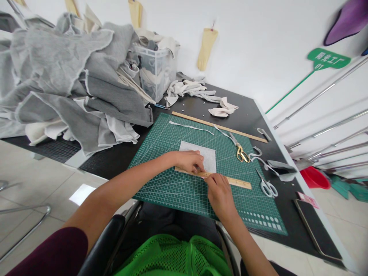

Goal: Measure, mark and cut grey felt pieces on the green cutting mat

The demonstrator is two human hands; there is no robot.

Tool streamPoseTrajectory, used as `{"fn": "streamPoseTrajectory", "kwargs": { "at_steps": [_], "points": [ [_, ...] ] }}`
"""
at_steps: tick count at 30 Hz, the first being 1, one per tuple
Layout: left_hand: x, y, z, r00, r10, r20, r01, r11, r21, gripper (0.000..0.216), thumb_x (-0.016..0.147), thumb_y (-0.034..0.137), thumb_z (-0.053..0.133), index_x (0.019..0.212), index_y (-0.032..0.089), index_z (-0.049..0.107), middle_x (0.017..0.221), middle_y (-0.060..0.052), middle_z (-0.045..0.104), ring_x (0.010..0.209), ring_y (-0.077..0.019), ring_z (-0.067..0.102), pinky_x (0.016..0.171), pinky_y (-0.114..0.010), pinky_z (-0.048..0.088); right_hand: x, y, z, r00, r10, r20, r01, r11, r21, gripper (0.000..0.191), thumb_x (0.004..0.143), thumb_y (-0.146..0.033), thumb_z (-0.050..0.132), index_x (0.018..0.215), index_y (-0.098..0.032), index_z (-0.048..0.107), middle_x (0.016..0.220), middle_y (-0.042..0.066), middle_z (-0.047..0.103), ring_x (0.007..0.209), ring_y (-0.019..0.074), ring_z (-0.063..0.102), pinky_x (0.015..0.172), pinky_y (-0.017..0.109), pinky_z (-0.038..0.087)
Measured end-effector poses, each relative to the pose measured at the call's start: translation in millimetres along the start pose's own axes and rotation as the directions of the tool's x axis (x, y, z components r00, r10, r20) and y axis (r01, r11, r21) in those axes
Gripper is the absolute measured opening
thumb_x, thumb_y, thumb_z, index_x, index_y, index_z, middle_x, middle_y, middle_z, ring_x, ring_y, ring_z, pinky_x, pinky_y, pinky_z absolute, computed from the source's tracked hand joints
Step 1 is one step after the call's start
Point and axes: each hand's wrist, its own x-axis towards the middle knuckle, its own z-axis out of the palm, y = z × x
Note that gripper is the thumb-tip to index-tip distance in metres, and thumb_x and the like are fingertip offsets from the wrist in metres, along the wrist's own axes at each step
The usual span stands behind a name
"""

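Note:
A light grey square of fabric (209, 156) lies on the green cutting mat (166, 191). A short wooden ruler (238, 183) rests across its near edge. My left hand (191, 161) is over the fabric and the ruler, fingers curled together; a small dark spot shows between them, but what they pinch is hidden. Just to its right, my right hand (220, 191) has its fingers bent against the ruler's near side, closed on it. The fingertips of both hands nearly meet at the ruler.
Gold-handled scissors (242, 152) and white-handled scissors (268, 187) lie on the mat's right side. A long wooden strip (218, 125) crosses its far edge. Grey cloth (63, 65) is heaped at left beside a clear plastic bin (155, 73). A phone (316, 228) lies near the right edge.

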Motion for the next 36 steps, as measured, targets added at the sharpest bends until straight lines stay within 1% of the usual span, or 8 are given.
{"fn": "streamPoseTrajectory", "kwargs": {
  "at_steps": [7,10,14,21,24,30,33,36],
  "points": [
    [-1,2,-1,1.000,0.011,-0.005,-0.011,1.000,0.017,0.026,0.083,0.018,0.068,0.107,0.027,0.075,0.091,-0.003,0.063,0.094,-0.0202,0.049,0.082,-0.028,0.036,1,5,7,0.999,-0.001,-0.042,0.005,0.995,0.099,0.025,0.092,-0.001,0.050,0.100,-0.018,0.067,0.104,0.010,0.066,0.097,0.0253,0.059,0.090,0.040,0.048],
    [-1,1,0,1.000,0.009,-0.010,-0.009,1.000,0.006,0.024,0.084,0.018,0.068,0.106,0.026,0.075,0.091,-0.002,0.063,0.093,-0.0192,0.049,0.084,-0.028,0.036,1,8,7,0.999,0.019,-0.031,-0.016,0.994,0.104,0.022,0.094,-0.003,0.051,0.098,-0.018,0.067,0.102,0.010,0.067,0.095,0.0247,0.061,0.089,0.039,0.049],
    [0,-1,2,1.000,0.006,-0.028,-0.007,1.000,-0.008,0.024,0.083,0.018,0.068,0.104,0.028,0.075,0.089,-0.002,0.063,0.089,-0.0180,0.050,0.084,-0.028,0.036,0,9,7,0.999,0.035,-0.026,-0.032,0.994,0.108,0.016,0.097,-0.011,0.052,0.096,-0.019,0.066,0.099,0.009,0.069,0.093,0.0245,0.062,0.088,0.039,0.050],
    [0,-3,4,1.000,0.007,-0.024,-0.007,1.000,0.004,0.026,0.083,0.017,0.067,0.105,0.030,0.075,0.091,-0.002,0.063,0.094,-0.0199,0.049,0.082,-0.028,0.037,4,5,9,0.999,0.032,-0.042,-0.026,0.990,0.137,0.017,0.097,-0.011,0.052,0.101,-0.020,0.066,0.103,0.009,0.071,0.097,0.0248,0.064,0.090,0.039,0.050],
    [-1,-4,4,0.999,0.017,-0.027,-0.017,1.000,0.005,0.030,0.083,0.016,0.066,0.108,0.030,0.075,0.089,-0.002,0.063,0.093,-0.0196,0.050,0.079,-0.027,0.038,7,0,10,1.000,0.009,-0.030,-0.005,0.993,0.120,0.018,0.098,-0.011,0.052,0.105,-0.020,0.067,0.104,0.010,0.071,0.098,0.0254,0.063,0.090,0.039,0.049],
    [-1,-2,3,0.999,0.032,-0.022,-0.031,0.999,0.022,0.020,0.086,0.025,0.065,0.102,0.029,0.076,0.086,-0.003,0.064,0.088,-0.0196,0.050,0.077,-0.028,0.038,14,-13,15,0.998,-0.055,-0.021,0.056,0.996,0.075,0.024,0.096,-0.006,0.049,0.107,-0.017,0.067,0.107,0.011,0.070,0.098,0.0258,0.062,0.090,0.041,0.049],
    [-2,-2,3,0.999,0.030,-0.022,-0.029,1.000,0.008,0.026,0.085,0.021,0.065,0.107,0.030,0.075,0.087,-0.003,0.064,0.090,-0.0203,0.049,0.078,-0.027,0.038,18,-19,17,0.996,-0.085,-0.018,0.086,0.995,0.050,0.023,0.096,-0.007,0.050,0.106,-0.016,0.068,0.106,0.011,0.070,0.096,0.0262,0.061,0.089,0.041,0.049],
    [-1,-3,4,1.000,0.019,-0.024,-0.019,1.000,-0.011,0.034,0.084,0.016,0.063,0.113,0.029,0.074,0.091,-0.004,0.065,0.094,-0.0214,0.049,0.080,-0.028,0.039,21,-24,19,0.991,-0.134,-0.016,0.135,0.991,0.013,0.025,0.096,-0.005,0.049,0.109,-0.015,0.068,0.107,0.012,0.069,0.098,0.0271,0.060,0.092,0.041,0.048]
  ]
}}
